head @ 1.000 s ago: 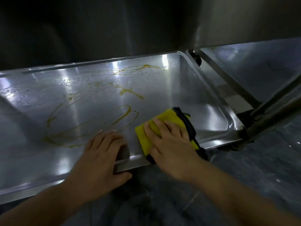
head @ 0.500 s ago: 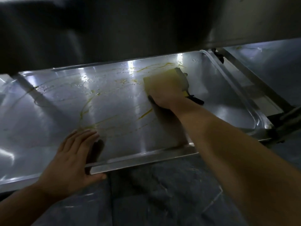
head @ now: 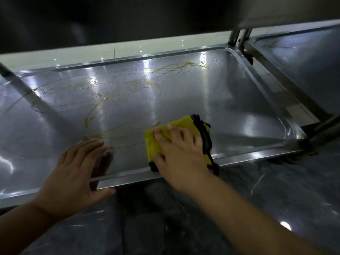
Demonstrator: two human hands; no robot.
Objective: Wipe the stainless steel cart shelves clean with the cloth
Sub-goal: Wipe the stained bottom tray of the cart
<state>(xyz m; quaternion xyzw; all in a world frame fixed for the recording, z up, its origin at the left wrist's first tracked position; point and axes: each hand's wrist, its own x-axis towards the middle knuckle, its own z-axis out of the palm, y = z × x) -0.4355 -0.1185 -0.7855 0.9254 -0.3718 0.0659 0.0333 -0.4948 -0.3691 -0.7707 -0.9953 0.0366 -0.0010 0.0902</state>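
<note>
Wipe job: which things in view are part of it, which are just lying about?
Job: folded yellow cloth with black trim; stainless steel cart shelf with yellow streaks; right hand pressing the cloth; left hand resting on the shelf's front rim.
Just there: dark marbled floor; steel upright posts; pale tiles behind.

This is looking like the working side of a commercial kitchen or catering area rather than a home. A wide stainless steel shelf (head: 239,100) with a raised pressed rim is filling most of the view, its surface carrying yellow greasy streaks (head: 184,65) and water droplets (head: 204,58). A second steel shelf (head: 303,67) is sitting just beside it on the right, past tubular steel posts (head: 234,36), and another metal level (head: 285,11) is hanging overhead. Dark marbled floor tiles (head: 266,199) are running along the near side, and pale glossy tiles (head: 73,56) are showing at the far side
</note>
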